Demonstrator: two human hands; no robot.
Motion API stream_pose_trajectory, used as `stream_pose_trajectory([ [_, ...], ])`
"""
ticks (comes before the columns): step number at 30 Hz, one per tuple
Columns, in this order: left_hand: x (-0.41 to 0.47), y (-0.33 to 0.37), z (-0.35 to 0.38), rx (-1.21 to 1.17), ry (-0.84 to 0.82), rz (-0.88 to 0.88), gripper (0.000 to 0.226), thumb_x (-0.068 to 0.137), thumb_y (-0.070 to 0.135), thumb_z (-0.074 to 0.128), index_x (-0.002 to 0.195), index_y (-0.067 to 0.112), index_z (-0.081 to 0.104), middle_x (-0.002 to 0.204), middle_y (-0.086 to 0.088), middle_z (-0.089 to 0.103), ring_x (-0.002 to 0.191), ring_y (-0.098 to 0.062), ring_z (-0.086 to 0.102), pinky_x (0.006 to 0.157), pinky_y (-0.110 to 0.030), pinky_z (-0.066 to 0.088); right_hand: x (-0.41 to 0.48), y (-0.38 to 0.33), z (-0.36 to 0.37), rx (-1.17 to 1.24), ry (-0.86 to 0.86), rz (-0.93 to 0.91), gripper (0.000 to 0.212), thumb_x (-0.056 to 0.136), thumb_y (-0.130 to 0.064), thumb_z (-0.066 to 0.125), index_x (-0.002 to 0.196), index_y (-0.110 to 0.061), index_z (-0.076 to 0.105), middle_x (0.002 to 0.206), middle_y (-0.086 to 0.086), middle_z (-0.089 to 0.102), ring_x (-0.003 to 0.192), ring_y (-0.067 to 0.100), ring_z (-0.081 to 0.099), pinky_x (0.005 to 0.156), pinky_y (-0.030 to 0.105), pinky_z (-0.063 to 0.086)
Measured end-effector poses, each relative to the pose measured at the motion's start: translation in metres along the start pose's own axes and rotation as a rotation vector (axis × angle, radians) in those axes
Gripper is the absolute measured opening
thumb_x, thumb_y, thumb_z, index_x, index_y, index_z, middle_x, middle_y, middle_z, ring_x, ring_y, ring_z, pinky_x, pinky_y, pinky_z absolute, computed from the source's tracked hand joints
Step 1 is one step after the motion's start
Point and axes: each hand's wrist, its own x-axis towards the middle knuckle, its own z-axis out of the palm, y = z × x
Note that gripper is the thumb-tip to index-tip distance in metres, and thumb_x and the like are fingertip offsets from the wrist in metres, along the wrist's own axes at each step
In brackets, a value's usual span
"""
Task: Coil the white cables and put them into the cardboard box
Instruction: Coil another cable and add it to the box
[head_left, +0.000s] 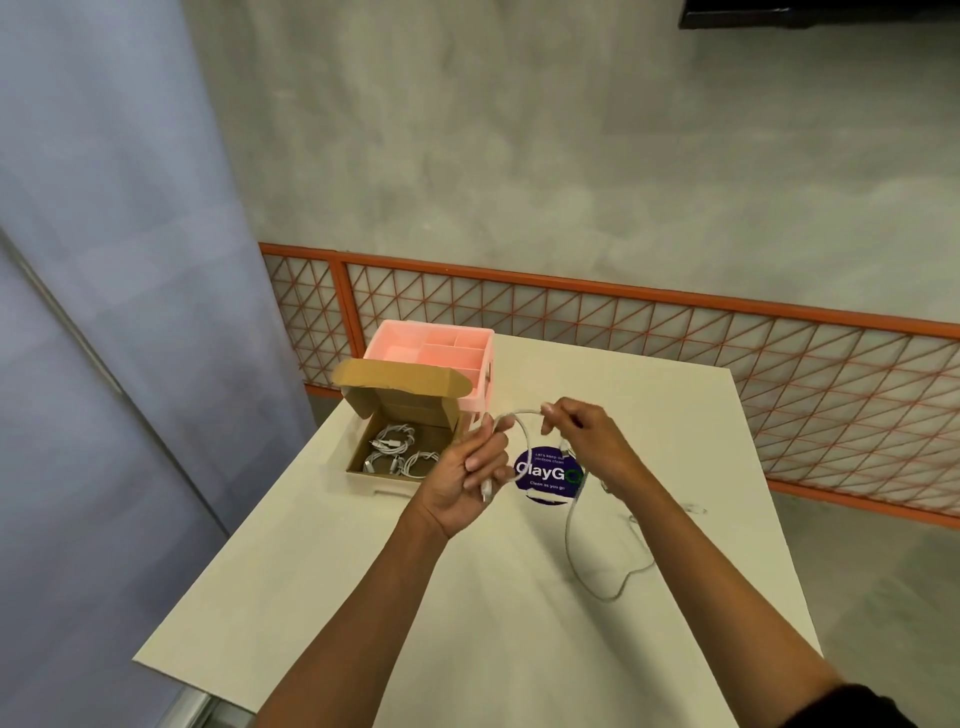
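Note:
My left hand (470, 467) grips one end of a white cable (571, 540), with a plug sticking out below the fingers. From there the cable arches up to my right hand (584, 439), which pinches it between thumb and fingertips. The rest of the cable hangs down and loops loosely on the table to the right. Both hands hover just right of the open cardboard box (363, 460). Several coiled white cables (397, 449) lie inside the box, whose lid stands open at the back.
A pink plastic organiser (483, 345) with compartments stands directly behind the box. A round purple sticker (545, 470) lies on the white table (415, 597) under my hands. An orange lattice railing (727, 353) runs behind the table. The table's left edge is close to the box.

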Motion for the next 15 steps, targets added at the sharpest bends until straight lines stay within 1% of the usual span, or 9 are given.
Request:
stream_pose_trajectory([
  [2,0.004,0.005,0.003,0.049,0.071,0.029,0.038,0.093,0.026,0.052,0.118,-0.001,0.057,0.043,0.006,0.038,0.031,-0.004,0.033,0.055,-0.017,0.049,-0.005,0.008,0.008,-0.098,-0.101,0.015,0.033,0.100,-0.034,0.041,0.076,-0.020,0.058,0.070,0.001,0.054,0.065,0.020,0.050,0.055,0.025,0.035],
  [3,0.006,0.007,0.004,0.075,0.105,0.043,0.042,0.094,0.026,0.045,0.125,-0.001,0.053,0.044,0.007,0.037,0.032,-0.004,0.033,0.057,-0.017,0.051,-0.008,0.010,0.012,-0.136,-0.149,0.025,0.032,0.102,-0.031,0.038,0.078,-0.020,0.056,0.069,-0.002,0.053,0.062,0.018,0.050,0.052,0.023,0.037],
  [4,0.007,0.009,0.004,0.094,0.132,0.057,0.045,0.093,0.026,0.042,0.129,-0.002,0.050,0.045,0.007,0.037,0.032,-0.004,0.034,0.059,-0.016,0.052,-0.012,0.011,0.015,-0.164,-0.191,0.039,0.031,0.102,-0.028,0.035,0.078,-0.021,0.053,0.069,-0.004,0.050,0.058,0.015,0.047,0.049,0.021,0.037],
  [6,0.011,0.013,0.002,0.133,0.178,0.092,0.048,0.092,0.026,0.043,0.130,-0.002,0.049,0.047,0.008,0.038,0.035,-0.004,0.035,0.061,-0.015,0.050,-0.018,0.010,0.019,-0.182,-0.266,0.083,0.029,0.102,-0.022,0.031,0.079,-0.021,0.049,0.071,-0.001,0.046,0.055,0.013,0.039,0.045,0.021,0.036],
  [8,0.014,0.013,0.000,0.199,0.233,0.126,0.044,0.096,0.025,0.041,0.130,-0.002,0.050,0.051,0.009,0.042,0.041,-0.003,0.038,0.064,-0.016,0.048,-0.023,0.008,0.024,-0.161,-0.348,0.146,0.025,0.100,-0.015,0.030,0.084,-0.016,0.049,0.071,0.001,0.042,0.055,0.013,0.034,0.044,0.021,0.032],
  [10,0.016,0.012,-0.002,0.236,0.274,0.156,0.038,0.100,0.020,0.037,0.128,-0.001,0.052,0.059,0.008,0.054,0.051,-0.003,0.050,0.075,-0.020,0.053,-0.025,0.004,0.027,-0.155,-0.417,0.208,0.022,0.097,-0.009,0.030,0.091,-0.013,0.051,0.071,0.000,0.041,0.054,0.012,0.032,0.044,0.020,0.029],
  [12,0.018,0.011,-0.001,0.243,0.285,0.176,0.034,0.101,0.017,0.036,0.124,-0.001,0.054,0.073,0.002,0.069,0.066,-0.008,0.065,0.089,-0.030,0.053,-0.026,0.000,0.030,-0.176,-0.452,0.248,0.023,0.095,-0.004,0.032,0.098,-0.011,0.053,0.072,-0.006,0.044,0.055,0.012,0.035,0.044,0.020,0.030],
  [13,0.019,0.011,-0.002,0.269,0.291,0.176,0.033,0.101,0.016,0.036,0.124,-0.001,0.054,0.082,-0.002,0.073,0.075,-0.012,0.069,0.092,-0.034,0.051,-0.026,-0.003,0.031,-0.193,-0.465,0.254,0.023,0.095,-0.002,0.033,0.102,-0.010,0.054,0.072,-0.009,0.045,0.056,0.011,0.037,0.044,0.020,0.031],
  [15,0.021,0.012,-0.002,0.359,0.307,0.154,0.033,0.101,0.016,0.036,0.125,0.000,0.051,0.095,-0.006,0.074,0.089,-0.018,0.071,0.092,-0.035,0.051,-0.026,-0.007,0.030,-0.237,-0.496,0.249,0.025,0.096,-0.002,0.034,0.108,-0.007,0.055,0.074,-0.012,0.046,0.058,0.011,0.040,0.042,0.017,0.032],
])
